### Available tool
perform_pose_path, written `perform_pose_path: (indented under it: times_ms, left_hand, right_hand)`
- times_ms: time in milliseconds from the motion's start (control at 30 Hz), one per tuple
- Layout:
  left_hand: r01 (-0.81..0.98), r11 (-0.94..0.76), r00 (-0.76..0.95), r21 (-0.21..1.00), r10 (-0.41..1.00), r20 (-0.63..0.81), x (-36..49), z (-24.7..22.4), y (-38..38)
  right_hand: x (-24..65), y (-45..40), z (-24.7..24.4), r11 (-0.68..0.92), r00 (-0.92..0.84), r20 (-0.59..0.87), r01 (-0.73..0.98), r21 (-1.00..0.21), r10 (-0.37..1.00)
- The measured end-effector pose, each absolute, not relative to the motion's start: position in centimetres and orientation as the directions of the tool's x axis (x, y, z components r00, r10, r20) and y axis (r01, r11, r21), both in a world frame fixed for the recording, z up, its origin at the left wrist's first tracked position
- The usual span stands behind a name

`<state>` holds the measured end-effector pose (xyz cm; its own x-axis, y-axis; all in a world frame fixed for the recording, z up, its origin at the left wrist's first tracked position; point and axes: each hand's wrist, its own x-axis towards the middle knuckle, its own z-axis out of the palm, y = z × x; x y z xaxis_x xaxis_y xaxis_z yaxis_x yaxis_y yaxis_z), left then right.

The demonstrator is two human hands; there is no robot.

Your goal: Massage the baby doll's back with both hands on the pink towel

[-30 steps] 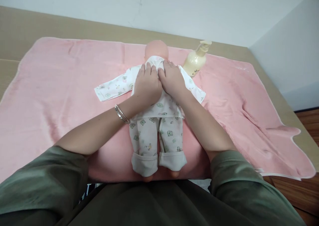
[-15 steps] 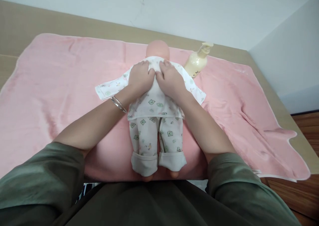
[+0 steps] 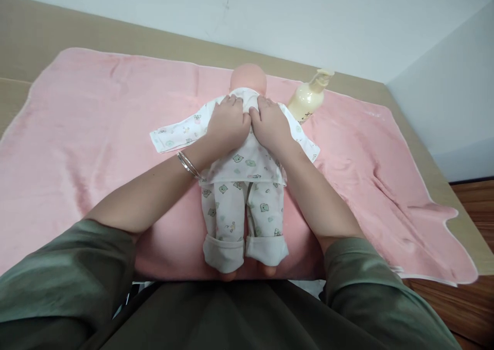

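Note:
A doll [image 3: 249, 78] lies on a pink blanket, the smooth back of its head toward the wall and its feet at the near edge. It wears a white printed top [image 3: 247, 164] with its sleeves spread out and matching trousers [image 3: 229, 211] with turned-up cuffs. My left hand [image 3: 230, 121] rests flat on the left of the upper back, over the cloth. On the right of the back lies my right hand [image 3: 271, 123], also flat. The two thumbs are close together near the middle, and neither hand grips anything.
The pink blanket [image 3: 116, 113] covers much of the wooden table [image 3: 127, 36] and is wrinkled on the right. A cream pump bottle [image 3: 307, 100] stands beyond the doll's right sleeve. A pale wall [image 3: 289, 20] rises behind.
Both hands have shifted very slightly right and down in the picture along with the doll's upper body. The view has moved a little; the hands remain on the back.

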<state>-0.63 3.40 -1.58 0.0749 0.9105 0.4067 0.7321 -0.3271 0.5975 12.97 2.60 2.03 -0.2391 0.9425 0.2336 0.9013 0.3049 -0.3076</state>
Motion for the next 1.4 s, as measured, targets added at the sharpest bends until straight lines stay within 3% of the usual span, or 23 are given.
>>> perform_pose_path:
  times_ms: [133,333,533,633,800,1000,1100,1233,1400]
  left_hand:
    - [0.736,-0.218,0.006,0.64,0.949,0.316,-1.7,-1.1,4.7]
    - [0.741,-0.26,0.015,0.619,0.928,0.371,-2.0,-1.4,5.0]
    - [0.747,-0.322,0.085,0.581,0.914,0.397,-1.1,-0.3,2.6]
    - [0.794,-0.303,0.131,0.527,0.932,0.338,-0.7,1.5,0.8]
    - [0.867,-0.188,0.113,0.461,0.976,0.185,-1.2,3.1,1.1]
    - [0.831,-0.235,0.12,0.503,0.961,0.25,-2.1,1.7,3.1]
    - [0.858,-0.212,0.116,0.467,0.967,0.225,-1.8,1.9,2.6]
    - [0.926,-0.186,0.13,0.328,0.974,0.187,-1.1,2.5,1.3]
    - [0.95,-0.203,0.158,0.236,0.968,0.194,-0.5,2.9,-0.2]
  right_hand:
    - [11.8,0.6,3.2,0.257,-0.213,0.204,0.941,-0.221,0.955]
    - [11.5,-0.1,3.1,0.327,-0.301,0.195,0.938,-0.114,0.933]
    - [12.5,1.8,2.8,0.306,-0.269,0.167,0.916,-0.26,0.949]
    - [12.7,2.1,3.2,0.296,-0.26,0.152,0.906,-0.304,0.954]
    - [12.2,1.0,3.6,0.303,-0.27,0.156,0.918,-0.257,0.95]
    - [11.5,-0.4,3.5,0.315,-0.29,0.184,0.94,-0.129,0.939]
    - [11.7,0.2,3.3,0.307,-0.274,0.187,0.934,-0.181,0.943]
    - [12.2,1.4,3.1,0.308,-0.267,0.174,0.909,-0.28,0.948]
    - [12.6,2.1,3.0,0.328,-0.292,0.161,0.899,-0.29,0.943]
